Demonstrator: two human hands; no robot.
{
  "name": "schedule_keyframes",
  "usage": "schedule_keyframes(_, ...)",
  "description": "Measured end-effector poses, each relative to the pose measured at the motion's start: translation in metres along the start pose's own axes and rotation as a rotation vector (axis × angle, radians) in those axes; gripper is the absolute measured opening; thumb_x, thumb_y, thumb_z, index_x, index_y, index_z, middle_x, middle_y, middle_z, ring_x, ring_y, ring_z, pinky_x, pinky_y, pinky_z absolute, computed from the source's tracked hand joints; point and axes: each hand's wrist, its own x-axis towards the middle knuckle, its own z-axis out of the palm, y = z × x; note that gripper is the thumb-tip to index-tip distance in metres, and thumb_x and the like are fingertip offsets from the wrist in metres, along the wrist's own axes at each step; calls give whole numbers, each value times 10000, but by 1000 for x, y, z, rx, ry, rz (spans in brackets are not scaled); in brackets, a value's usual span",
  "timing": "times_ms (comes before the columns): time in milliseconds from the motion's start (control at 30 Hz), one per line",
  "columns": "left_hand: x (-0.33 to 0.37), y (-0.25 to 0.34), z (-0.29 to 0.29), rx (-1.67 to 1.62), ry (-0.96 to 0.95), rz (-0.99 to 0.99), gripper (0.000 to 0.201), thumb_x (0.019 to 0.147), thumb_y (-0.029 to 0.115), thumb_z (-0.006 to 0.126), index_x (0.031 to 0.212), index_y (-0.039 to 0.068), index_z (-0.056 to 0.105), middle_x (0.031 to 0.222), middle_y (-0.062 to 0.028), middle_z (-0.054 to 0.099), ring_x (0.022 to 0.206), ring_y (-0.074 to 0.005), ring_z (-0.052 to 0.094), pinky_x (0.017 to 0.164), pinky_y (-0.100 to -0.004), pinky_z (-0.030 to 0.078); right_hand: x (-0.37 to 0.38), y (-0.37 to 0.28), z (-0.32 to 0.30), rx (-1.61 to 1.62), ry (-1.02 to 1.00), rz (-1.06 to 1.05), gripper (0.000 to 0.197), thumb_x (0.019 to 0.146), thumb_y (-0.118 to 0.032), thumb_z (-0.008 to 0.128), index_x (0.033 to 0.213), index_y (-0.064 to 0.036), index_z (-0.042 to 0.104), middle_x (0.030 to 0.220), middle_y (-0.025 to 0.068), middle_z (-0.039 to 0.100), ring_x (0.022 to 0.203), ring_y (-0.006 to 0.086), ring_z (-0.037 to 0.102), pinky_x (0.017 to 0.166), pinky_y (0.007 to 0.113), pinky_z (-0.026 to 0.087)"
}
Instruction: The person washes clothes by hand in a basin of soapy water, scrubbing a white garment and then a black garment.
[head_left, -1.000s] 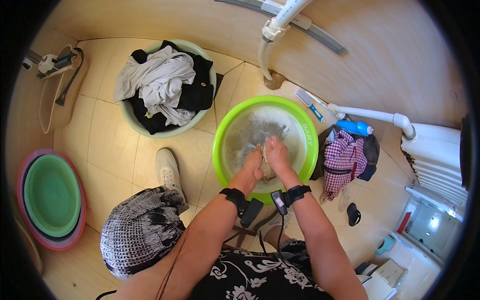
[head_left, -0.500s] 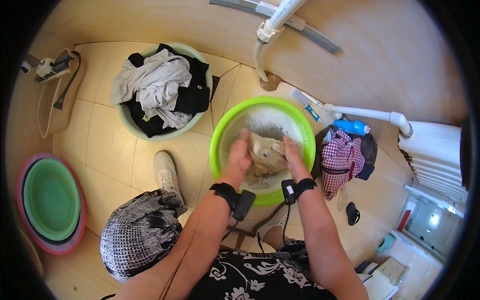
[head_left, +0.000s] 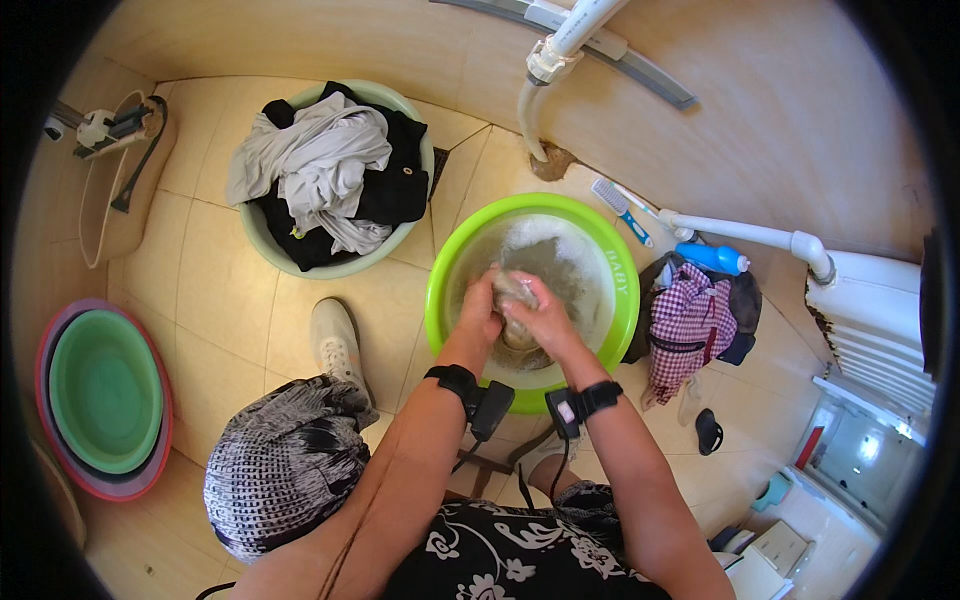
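Observation:
A wet beige cloth (head_left: 515, 290) is bunched between my two hands, over a bright green basin (head_left: 629, 290) of cloudy water with white suds (head_left: 545, 232). My left hand (head_left: 480, 307) is closed round the cloth's left side. From the right, my right hand (head_left: 543, 311) grips it with curled fingers, close to the left one. The lower part of the cloth hangs toward the water, and its exact kind is hidden by the bunching.
A pale green tub (head_left: 262, 240) heaped with grey and black clothes stands left of the basin. Nested basins (head_left: 105, 392) lie far left. On the right are a scrubbing brush (head_left: 622, 212), a blue bottle (head_left: 712, 258), checkered clothing (head_left: 690, 317), a black slipper (head_left: 708, 432) and a white pipe (head_left: 745, 228).
My hands have come together, the right one moving inward to the left. The cloth, spread between them before, is now squeezed into a smaller bundle. The view has shifted slightly.

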Motion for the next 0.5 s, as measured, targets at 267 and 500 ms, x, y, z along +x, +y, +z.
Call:
schedule_keyframes(267, -12, -21, 15, -130, -32, 35, 236, 899, 246, 507, 1006, 39, 543, 942, -84, 576, 838, -223, 568, 716, -361, 485, -15, -20, 13, -653, 117, -141, 245, 867, -292, 557, 911, -51, 556, 801, 260, 586, 788, 423, 563, 676, 404, 471)
schedule_keyframes(500, -4, 0, 11, 228, 81, -95, 413, 933, 362, 480, 1148, 11, 513, 1033, -121, 601, 895, -219, 606, 748, -347, 508, 49, 56, -55, -372, 55, 170, 414, 883, -411, 517, 899, 3, 528, 743, 147, 599, 734, 250, 583, 678, 355, 443)
